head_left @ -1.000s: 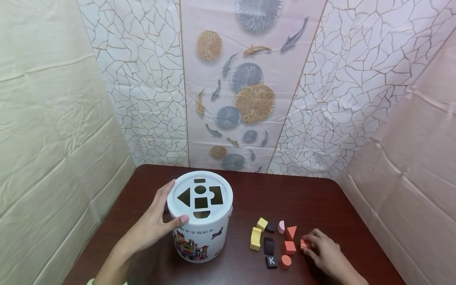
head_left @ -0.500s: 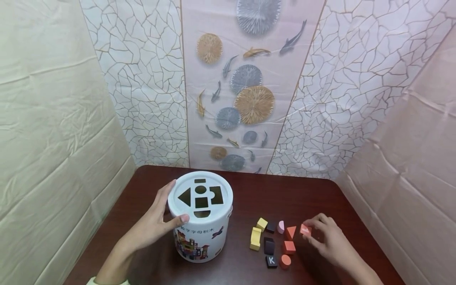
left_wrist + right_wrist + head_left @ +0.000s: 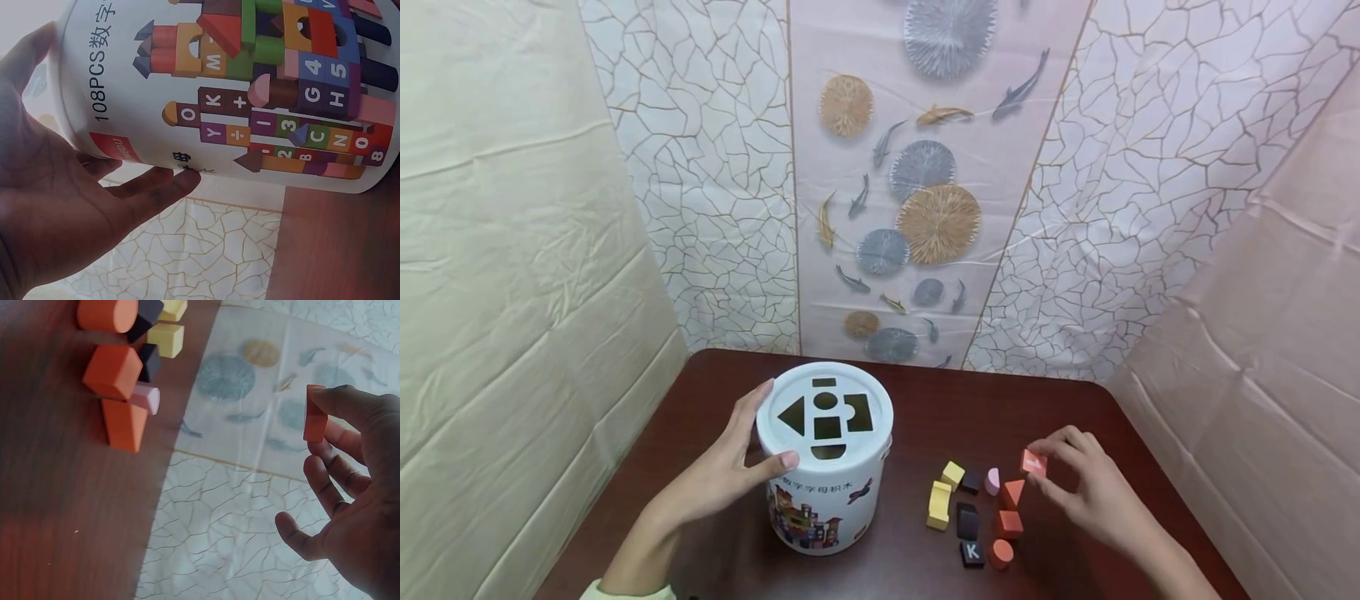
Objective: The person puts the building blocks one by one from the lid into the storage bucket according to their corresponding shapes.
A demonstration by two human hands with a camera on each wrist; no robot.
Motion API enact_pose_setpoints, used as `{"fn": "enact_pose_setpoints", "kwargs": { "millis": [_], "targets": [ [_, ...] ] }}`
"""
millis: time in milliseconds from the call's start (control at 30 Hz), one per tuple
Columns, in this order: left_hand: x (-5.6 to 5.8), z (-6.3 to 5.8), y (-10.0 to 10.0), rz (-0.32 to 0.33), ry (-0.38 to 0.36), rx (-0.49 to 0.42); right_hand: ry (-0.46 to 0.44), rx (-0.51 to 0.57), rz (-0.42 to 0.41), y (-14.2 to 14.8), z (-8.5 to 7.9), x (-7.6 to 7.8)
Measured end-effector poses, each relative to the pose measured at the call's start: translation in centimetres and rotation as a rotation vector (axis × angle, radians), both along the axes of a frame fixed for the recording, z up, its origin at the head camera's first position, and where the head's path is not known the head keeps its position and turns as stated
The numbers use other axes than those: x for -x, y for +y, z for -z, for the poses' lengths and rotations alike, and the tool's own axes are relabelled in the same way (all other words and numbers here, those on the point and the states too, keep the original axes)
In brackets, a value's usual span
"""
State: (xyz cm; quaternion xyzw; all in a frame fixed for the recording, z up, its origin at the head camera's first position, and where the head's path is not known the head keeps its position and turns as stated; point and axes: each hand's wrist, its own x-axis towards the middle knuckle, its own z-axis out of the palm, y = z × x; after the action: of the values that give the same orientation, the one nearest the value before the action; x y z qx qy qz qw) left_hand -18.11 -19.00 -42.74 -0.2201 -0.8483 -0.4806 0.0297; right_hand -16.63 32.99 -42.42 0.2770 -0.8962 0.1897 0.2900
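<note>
A white lidded bucket (image 3: 824, 483) stands on the table, its lid (image 3: 790, 383) cut with shaped holes. My left hand (image 3: 726, 467) holds its left side, thumb at the near rim and fingers reaching round the far side. In the left wrist view those fingers lie along the bucket's printed wall (image 3: 231, 81). My right hand (image 3: 1090, 487) pinches a small flat red block (image 3: 1033, 462) with a white mark on its face, held up between thumb and fingertips. In the right wrist view the block (image 3: 315, 414) shows edge-on, with the other fingers loosely bent below it.
Right of the bucket lie loose blocks: a red triangle (image 3: 1012, 493), a red cube (image 3: 1009, 524), a red cylinder (image 3: 1001, 553), a black K block (image 3: 972, 554), a yellow arch (image 3: 938, 505), a pink half-round (image 3: 992, 481) and others. Patterned cloth (image 3: 880, 275) hangs behind the table (image 3: 940, 417).
My right hand has lifted the red block off the table, moving it up and away past the red triangle. The left hand stays on the bucket.
</note>
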Motion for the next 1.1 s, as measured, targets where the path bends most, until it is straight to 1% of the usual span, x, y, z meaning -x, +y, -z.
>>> {"fn": "enact_pose_setpoints", "kwargs": {
  "millis": [233, 533, 733, 900, 1000, 1100],
  "targets": [
    [0.1, 0.1, 0.0, -0.006, 0.002, 0.013, 0.016, 0.012, -0.046, -1.0, -1.6, 0.5],
    [0.1, 0.0, 0.0, -0.012, -0.024, 0.003, 0.023, -0.015, -0.07, -2.3, -3.1, 1.0],
    [0.3, 0.2, -0.1, 0.012, -0.029, -0.029, 0.015, -0.04, -0.065, -3.2, -3.6, 1.0],
    [0.5, 0.2, -0.2, 0.029, -0.054, -0.06, 0.03, -0.032, -0.105, -3.8, -3.8, 1.2],
    [0.6, 0.2, -0.3, 0.05, -0.069, -0.096, 0.035, -0.025, -0.131, -4.2, -4.0, 1.3],
    [0.6, 0.2, -0.4, 0.069, -0.069, -0.119, 0.035, -0.025, -0.155, -4.7, -4.2, 1.5]
  ]
}}
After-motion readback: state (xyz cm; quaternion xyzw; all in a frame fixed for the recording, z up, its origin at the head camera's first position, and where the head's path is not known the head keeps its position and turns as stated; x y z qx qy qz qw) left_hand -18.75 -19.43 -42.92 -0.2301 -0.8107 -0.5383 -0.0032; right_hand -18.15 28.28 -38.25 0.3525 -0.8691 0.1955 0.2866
